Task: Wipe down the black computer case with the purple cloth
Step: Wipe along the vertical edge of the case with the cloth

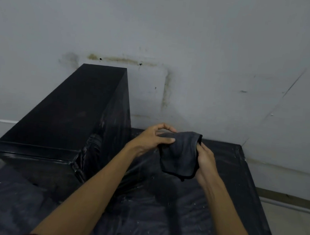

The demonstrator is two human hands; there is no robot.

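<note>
Both hands held the dark purple-grey cloth (180, 154) above the black plastic-covered table (178, 215): left hand (147, 141) pinched its upper left edge, right hand (206, 161) gripped its right edge. The tall black rectangular computer case (64, 119) stood on the table, left of the hands, untouched.

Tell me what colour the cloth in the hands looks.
The cloth is dark grey, faintly purple, with a black edge; head view, the only one.
</note>
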